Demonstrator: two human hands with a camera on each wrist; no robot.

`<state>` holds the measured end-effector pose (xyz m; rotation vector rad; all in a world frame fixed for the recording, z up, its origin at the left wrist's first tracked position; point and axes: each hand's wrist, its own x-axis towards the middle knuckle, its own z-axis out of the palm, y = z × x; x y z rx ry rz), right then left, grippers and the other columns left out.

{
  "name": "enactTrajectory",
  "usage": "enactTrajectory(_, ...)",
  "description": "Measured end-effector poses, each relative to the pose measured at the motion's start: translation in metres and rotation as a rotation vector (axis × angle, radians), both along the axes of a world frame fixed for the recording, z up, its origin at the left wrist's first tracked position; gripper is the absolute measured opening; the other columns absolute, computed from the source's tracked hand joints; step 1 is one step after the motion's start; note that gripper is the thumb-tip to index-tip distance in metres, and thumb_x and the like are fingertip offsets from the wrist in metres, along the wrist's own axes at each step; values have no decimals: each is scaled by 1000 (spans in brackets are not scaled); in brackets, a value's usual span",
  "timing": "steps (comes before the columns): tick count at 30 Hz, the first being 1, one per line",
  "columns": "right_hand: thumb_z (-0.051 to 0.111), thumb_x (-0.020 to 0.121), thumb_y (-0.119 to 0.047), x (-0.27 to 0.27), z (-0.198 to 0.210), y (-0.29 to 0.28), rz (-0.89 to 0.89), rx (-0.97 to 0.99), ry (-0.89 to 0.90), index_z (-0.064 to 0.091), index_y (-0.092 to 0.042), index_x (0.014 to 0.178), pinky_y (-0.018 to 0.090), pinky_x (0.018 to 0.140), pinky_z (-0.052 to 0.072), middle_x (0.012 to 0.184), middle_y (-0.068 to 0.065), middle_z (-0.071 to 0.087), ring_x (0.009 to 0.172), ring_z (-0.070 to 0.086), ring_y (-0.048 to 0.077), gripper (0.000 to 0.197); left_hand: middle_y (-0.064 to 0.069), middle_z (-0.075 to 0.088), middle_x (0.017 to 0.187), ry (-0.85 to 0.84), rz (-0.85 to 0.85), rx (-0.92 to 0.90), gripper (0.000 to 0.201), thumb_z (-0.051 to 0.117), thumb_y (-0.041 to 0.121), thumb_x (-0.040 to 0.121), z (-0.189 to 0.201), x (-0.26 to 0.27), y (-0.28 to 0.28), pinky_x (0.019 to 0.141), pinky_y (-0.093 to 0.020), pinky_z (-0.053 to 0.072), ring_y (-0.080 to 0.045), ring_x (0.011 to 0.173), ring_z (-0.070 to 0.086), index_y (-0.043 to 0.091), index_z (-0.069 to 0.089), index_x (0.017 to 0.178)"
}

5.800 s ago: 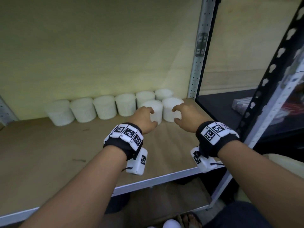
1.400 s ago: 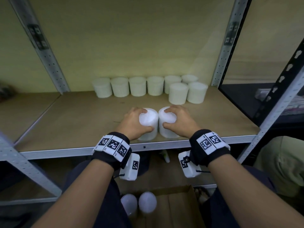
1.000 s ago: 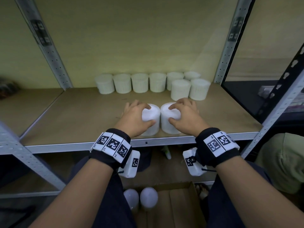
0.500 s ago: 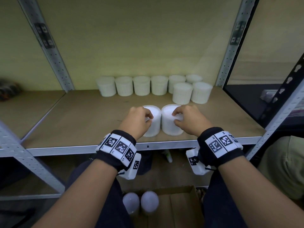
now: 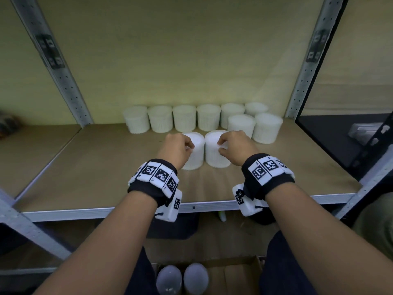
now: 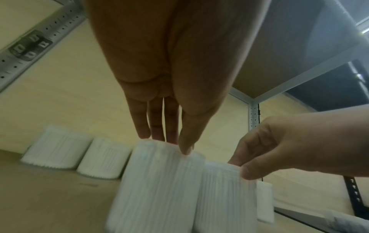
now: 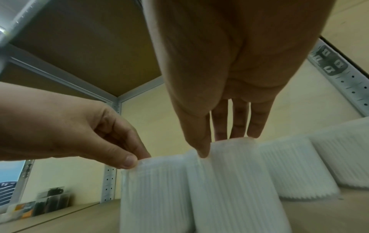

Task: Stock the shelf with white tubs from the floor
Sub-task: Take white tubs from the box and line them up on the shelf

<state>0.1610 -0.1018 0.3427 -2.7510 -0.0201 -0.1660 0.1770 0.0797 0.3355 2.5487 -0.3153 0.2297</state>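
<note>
Two ribbed white tubs stand side by side mid-shelf: the left tub [image 5: 195, 155] [image 6: 157, 186] and the right tub [image 5: 213, 155] [image 7: 231, 181]. My left hand [image 5: 188, 146] [image 6: 172, 144] pinches the left tub's top rim, thumb on the near side and fingers on the lid. In the same way my right hand [image 5: 221, 145] [image 7: 219, 145] pinches the right tub's rim. Both tubs rest on the shelf board [image 5: 106, 167] and touch each other.
Several white tubs [image 5: 185, 118] line the back wall, with two more [image 5: 266, 128] in front of them at the right. Metal uprights [image 5: 63, 81] [image 5: 306, 67] frame the bay. Below the shelf edge [image 5: 212, 206], a cardboard box [image 5: 231, 273] holds two tubs [image 5: 169, 277].
Both hands have slid the two tubs back from the front edge toward the middle of the shelf. The grip has shifted from palms over the tops to fingertips at the rims.
</note>
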Motion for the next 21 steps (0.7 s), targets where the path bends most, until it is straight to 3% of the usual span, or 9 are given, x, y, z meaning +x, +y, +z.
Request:
enactTrajectory(3,60,90,-17,16,2,1,-9,11,1,66,-12,120,30,92,47,125,9,63,112,61,26,30,-7,69,114,-3,7,-20,17,60,12,90,0,17,-1,83,-18,42,-18,103,65,12,73,101)
enactTrajectory(7,59,90,-16,38,3,2,-12,8,-2,67,-12,118,30,95,47,123,10,65,111,61,26,30,-8,65,119,12,24,-27,17,60,13,90,-3,43,-2,82,-15,41,-19,100,66,14,73,101)
enactTrajectory(21,58,92,-17,101,-6,0,-15,19,-28,66,-9,119,35,98,48,122,11,65,115,59,28,29,-6,70,112,-26,8,-17,19,58,11,91,-6,104,-6,93,-23,47,-19,107,63,12,73,103)
